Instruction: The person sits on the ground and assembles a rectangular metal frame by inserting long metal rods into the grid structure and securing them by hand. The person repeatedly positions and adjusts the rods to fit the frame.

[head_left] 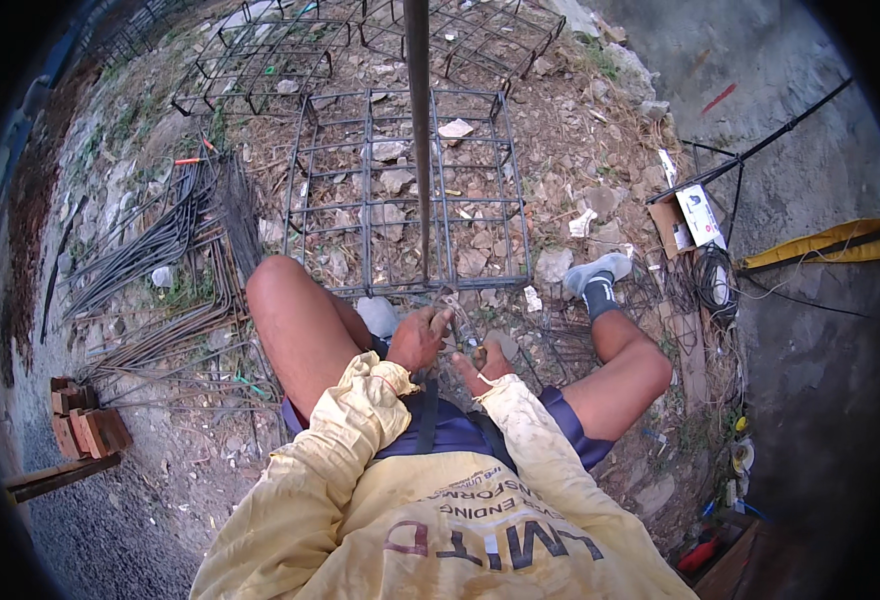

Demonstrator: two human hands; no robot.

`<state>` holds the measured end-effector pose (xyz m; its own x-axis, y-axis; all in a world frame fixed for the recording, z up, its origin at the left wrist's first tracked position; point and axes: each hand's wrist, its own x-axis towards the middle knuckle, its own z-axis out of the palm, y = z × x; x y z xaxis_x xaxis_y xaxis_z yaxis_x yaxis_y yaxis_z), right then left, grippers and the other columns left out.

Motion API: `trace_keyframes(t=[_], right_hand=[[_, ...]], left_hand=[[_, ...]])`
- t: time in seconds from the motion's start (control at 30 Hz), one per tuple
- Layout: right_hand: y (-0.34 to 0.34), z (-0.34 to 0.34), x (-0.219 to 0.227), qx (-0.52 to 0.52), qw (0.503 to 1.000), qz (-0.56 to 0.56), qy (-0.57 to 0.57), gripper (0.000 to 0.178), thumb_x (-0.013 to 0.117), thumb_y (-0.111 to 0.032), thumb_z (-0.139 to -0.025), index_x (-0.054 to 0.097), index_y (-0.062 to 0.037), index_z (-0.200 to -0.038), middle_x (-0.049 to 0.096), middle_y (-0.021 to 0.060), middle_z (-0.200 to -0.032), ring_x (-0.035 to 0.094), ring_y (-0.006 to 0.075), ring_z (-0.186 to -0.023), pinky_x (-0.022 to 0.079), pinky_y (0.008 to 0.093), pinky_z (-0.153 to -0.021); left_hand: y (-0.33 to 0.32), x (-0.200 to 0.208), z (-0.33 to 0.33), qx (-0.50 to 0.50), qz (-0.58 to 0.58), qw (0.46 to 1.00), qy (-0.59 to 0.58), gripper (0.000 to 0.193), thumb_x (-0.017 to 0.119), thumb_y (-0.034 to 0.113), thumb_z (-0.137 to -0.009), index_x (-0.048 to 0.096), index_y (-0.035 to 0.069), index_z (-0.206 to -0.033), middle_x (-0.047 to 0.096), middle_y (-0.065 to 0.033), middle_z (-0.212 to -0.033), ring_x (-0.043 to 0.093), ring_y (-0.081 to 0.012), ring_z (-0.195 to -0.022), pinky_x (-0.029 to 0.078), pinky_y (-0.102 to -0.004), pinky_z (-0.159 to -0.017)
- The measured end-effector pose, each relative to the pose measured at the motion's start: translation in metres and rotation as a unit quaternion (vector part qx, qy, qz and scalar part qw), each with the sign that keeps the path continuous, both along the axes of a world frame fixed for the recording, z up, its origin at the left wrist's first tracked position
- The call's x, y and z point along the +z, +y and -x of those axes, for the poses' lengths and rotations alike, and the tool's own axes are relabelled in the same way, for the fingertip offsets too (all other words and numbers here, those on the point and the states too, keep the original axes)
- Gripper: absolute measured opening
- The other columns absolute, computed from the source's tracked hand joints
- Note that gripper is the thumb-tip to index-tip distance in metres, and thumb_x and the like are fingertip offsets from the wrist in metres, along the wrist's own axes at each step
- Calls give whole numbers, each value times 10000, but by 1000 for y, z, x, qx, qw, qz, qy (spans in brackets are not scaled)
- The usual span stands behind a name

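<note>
My left hand (420, 338) is closed in front of my lap, its fingers curled together. Beside it, my right hand (485, 362) is also closed, with its thumb side towards the left. A small bit of something thin shows at the fingers of both hands, too small to name. Just beyond my hands lies a rebar cage (367, 190) of dark steel bars crossed in a grid, its near edge close to my fingertips. A long upright pole (419, 130) rises in front of me, its lower end by the cage's near edge.
More rebar cages (270, 62) lie farther off. Bent steel rods (175, 235) are heaped on the left, with bricks (88, 425) nearer. On the right are an opened cardboard box (672, 228), coiled black cable (712, 280) and a yellow strip of cloth (825, 245). Rubble covers the ground.
</note>
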<state>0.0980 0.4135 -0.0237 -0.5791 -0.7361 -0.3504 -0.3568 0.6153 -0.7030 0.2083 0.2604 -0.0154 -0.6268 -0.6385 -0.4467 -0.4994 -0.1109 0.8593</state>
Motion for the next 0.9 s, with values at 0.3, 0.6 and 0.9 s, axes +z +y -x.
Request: trace_keyframes(t=[0.3,0.6,0.9], right_hand=[[9,41,6,147,968,-196,54,419,627,-446,-863,642,-99,-1096,664,211,-1046,623,417,-1005,493,466,-862],[37,78,15,-74,995,-38,57,379,663,-418,-868,643,-43,-917,649,149,-778,618,286,-707,474,398,-665],[-17,158,83,-215,922,321,35,538,690,-377,-879,534,-37,-1265,617,81,-879,576,137,-699,450,272,-609]], left_hand=[[-8,-9,-11,47,189,974,-119,501,397,403,-997,629,-23,-871,649,-263,-875,608,-460,-851,468,-506,-788],[-40,12,-11,481,-141,839,212,343,435,395,-1011,560,82,-945,489,17,-650,509,-130,-600,428,-292,-541],[-122,40,-20,284,-51,957,40,389,474,371,-999,662,33,-961,504,-5,-682,428,-93,-503,337,-238,-431]])
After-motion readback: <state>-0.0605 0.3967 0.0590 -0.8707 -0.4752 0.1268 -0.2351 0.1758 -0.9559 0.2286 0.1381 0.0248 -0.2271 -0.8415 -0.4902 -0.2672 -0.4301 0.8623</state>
